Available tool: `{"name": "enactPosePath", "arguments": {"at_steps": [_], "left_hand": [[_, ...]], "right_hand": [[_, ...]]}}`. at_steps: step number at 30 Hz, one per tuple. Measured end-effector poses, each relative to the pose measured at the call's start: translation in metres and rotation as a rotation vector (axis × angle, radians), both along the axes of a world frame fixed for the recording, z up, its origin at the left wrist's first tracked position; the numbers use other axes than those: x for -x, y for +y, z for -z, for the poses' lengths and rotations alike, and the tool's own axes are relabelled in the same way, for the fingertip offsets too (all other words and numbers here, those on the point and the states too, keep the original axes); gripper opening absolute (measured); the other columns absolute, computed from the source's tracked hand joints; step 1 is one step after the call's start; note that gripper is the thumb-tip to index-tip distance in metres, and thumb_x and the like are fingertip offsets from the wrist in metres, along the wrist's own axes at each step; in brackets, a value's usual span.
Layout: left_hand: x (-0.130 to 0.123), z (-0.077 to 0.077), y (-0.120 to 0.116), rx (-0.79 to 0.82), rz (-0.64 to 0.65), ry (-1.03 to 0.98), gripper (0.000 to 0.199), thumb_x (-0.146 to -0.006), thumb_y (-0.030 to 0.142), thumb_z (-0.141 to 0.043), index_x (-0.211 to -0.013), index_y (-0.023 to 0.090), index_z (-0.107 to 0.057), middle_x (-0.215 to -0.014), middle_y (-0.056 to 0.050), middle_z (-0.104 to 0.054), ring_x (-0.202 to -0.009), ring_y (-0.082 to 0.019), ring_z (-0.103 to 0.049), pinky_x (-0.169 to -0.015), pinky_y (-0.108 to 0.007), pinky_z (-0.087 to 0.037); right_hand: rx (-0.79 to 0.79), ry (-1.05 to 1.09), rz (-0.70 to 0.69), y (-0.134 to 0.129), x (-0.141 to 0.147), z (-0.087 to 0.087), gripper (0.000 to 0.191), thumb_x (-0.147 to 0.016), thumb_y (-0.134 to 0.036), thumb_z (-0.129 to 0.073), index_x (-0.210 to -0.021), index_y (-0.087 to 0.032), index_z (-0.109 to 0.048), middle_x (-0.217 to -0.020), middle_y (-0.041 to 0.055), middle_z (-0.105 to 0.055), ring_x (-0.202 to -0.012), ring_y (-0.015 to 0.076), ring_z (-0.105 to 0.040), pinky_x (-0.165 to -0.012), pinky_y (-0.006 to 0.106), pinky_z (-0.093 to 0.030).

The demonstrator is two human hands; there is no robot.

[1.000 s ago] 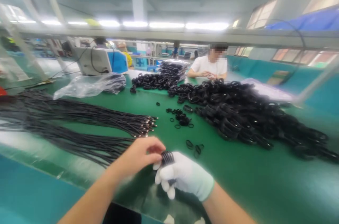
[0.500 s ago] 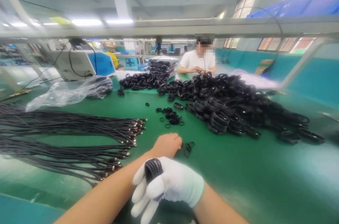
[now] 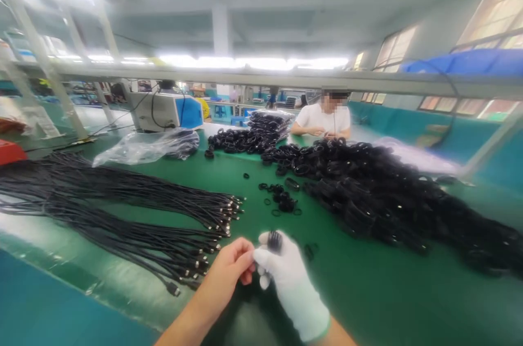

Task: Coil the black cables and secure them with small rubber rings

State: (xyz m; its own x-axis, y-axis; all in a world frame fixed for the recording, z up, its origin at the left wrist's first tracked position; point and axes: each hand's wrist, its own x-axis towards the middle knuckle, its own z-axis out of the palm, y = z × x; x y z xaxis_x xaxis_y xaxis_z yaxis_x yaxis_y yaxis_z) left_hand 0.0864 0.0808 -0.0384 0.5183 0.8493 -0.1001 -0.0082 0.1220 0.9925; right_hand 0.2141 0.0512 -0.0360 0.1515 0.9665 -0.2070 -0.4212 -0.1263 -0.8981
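My bare left hand [image 3: 232, 264] is pinched closed, its fingertips against the thumb of my gloved right hand [image 3: 284, 269]. Anything between those fingertips is too small to make out. A stack of black bands [image 3: 274, 241] is wrapped round a finger of the white glove. My right thumb and fingers are drawn together. To the left lie long black cables [image 3: 175, 210] with metal plugs pointing at my hands. Beyond the hands is a small heap of black rings [image 3: 285, 201], with a few loose bands [image 3: 310, 250] beside the glove.
Coiled black cables form a large pile [image 3: 368, 193] on the green table [image 3: 368, 297]. A clear plastic bag [image 3: 131, 149], a blue-and-grey machine [image 3: 163, 111] and bagged stacks [image 3: 269, 123] stand farther back. A person [image 3: 322, 120] in white sits across the table.
My left hand has come back from beside the loose bands and now meets my right. The glove's spread fingers have drawn together. The view has tilted up and turned left.
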Motion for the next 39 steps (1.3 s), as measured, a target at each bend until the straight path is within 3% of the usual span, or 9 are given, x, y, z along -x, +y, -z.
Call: {"name": "enactPosePath", "arguments": {"at_steps": [5,8,10,15,19,24,29,35,39], "left_hand": [[0.011,0.0,-0.008,0.034,-0.054,-0.087,0.035,-0.075,0.049,-0.061,-0.07,0.017,-0.048,-0.059,0.003,-0.05,-0.049,-0.007,-0.041,-0.046,-0.019,-0.031],[0.025,-0.007,-0.01,0.194,0.062,-0.292,0.035,-0.073,0.052,-0.057,-0.074,0.019,-0.046,-0.071,0.001,-0.057,-0.037,-0.004,-0.035,-0.037,-0.02,-0.023],[0.033,-0.013,-0.005,0.143,0.217,-0.222,0.034,-0.073,0.051,-0.056,-0.073,0.019,-0.045,-0.068,0.0,-0.06,-0.036,-0.005,-0.035,-0.038,-0.02,-0.022],[0.043,-0.035,0.01,-0.404,0.364,0.481,0.006,-0.072,0.024,-0.058,-0.071,0.018,-0.059,-0.07,0.002,-0.061,-0.066,-0.013,-0.052,-0.06,-0.021,-0.033],[0.043,-0.051,0.01,-0.725,0.38,0.66,0.005,-0.065,0.026,-0.071,-0.068,0.023,-0.069,-0.07,0.003,-0.055,-0.066,-0.013,-0.049,-0.058,-0.022,-0.03],[0.042,-0.052,0.011,-0.639,0.323,0.586,0.036,-0.064,0.033,-0.074,-0.1,0.03,-0.07,-0.069,0.004,-0.06,-0.066,-0.014,-0.05,-0.061,-0.022,-0.033],[0.04,-0.048,0.017,-0.527,0.271,0.465,0.061,-0.063,0.031,-0.074,-0.122,0.026,-0.057,-0.07,0.005,-0.068,-0.076,-0.016,-0.054,-0.069,-0.024,-0.035],[0.029,-0.053,0.006,-0.648,0.248,0.63,0.058,-0.062,0.039,-0.076,-0.117,0.036,-0.057,-0.072,0.008,-0.068,-0.079,-0.016,-0.055,-0.065,-0.023,-0.033],[0.018,-0.054,0.003,-0.843,0.235,0.908,0.046,-0.056,0.053,-0.076,-0.093,0.028,-0.067,-0.068,0.003,-0.067,-0.072,-0.02,-0.056,-0.059,-0.025,-0.031]], "right_hand": [[0.004,0.473,-0.434,-0.008,-0.01,0.001,0.041,-0.056,-0.024,-0.076,-0.089,-0.016,-0.053,-0.064,-0.0026,-0.056,-0.045,0.0054,-0.05,-0.034,0.012,-0.031],[-0.088,0.483,-0.652,-0.011,-0.016,-0.003,0.041,-0.052,-0.021,-0.077,-0.085,-0.015,-0.054,-0.066,-0.0018,-0.057,-0.042,0.0081,-0.053,-0.03,0.014,-0.036],[-0.138,0.382,-0.696,-0.011,-0.017,-0.007,0.039,-0.051,-0.019,-0.076,-0.084,-0.014,-0.056,-0.063,-0.0016,-0.058,-0.038,0.0097,-0.053,-0.027,0.017,-0.039],[-0.11,0.108,-0.598,-0.013,-0.016,-0.017,0.032,-0.053,-0.009,-0.069,-0.082,-0.012,-0.055,-0.052,-0.003,-0.057,-0.034,0.0088,-0.05,-0.029,0.016,-0.041],[-0.128,0.03,-0.497,-0.013,-0.015,-0.019,0.035,-0.057,-0.008,-0.065,-0.089,-0.014,-0.053,-0.06,-0.0029,-0.059,-0.039,0.0085,-0.052,-0.033,0.017,-0.042],[-0.154,-0.044,-0.283,-0.011,-0.023,-0.019,0.037,-0.066,-0.015,-0.065,-0.1,-0.015,-0.049,-0.065,-0.0037,-0.057,-0.042,0.008,-0.051,-0.038,0.019,-0.042],[-0.072,-0.164,-0.444,-0.012,-0.021,-0.02,0.051,-0.065,-0.015,-0.066,-0.112,-0.016,-0.048,-0.07,-0.0021,-0.058,-0.05,0.0097,-0.052,-0.038,0.02,-0.045],[0.058,-0.566,-0.459,-0.009,-0.009,0.0,0.08,-0.061,-0.023,-0.071,-0.132,-0.016,-0.034,-0.074,0.001,-0.061,-0.047,0.0125,-0.054,-0.04,0.026,-0.046],[-0.052,-0.795,-0.337,-0.011,-0.008,0.007,0.1,-0.061,-0.02,-0.07,-0.144,-0.013,-0.014,-0.093,0.0104,-0.066,-0.076,0.0223,-0.063,-0.068,0.036,-0.052]]}}
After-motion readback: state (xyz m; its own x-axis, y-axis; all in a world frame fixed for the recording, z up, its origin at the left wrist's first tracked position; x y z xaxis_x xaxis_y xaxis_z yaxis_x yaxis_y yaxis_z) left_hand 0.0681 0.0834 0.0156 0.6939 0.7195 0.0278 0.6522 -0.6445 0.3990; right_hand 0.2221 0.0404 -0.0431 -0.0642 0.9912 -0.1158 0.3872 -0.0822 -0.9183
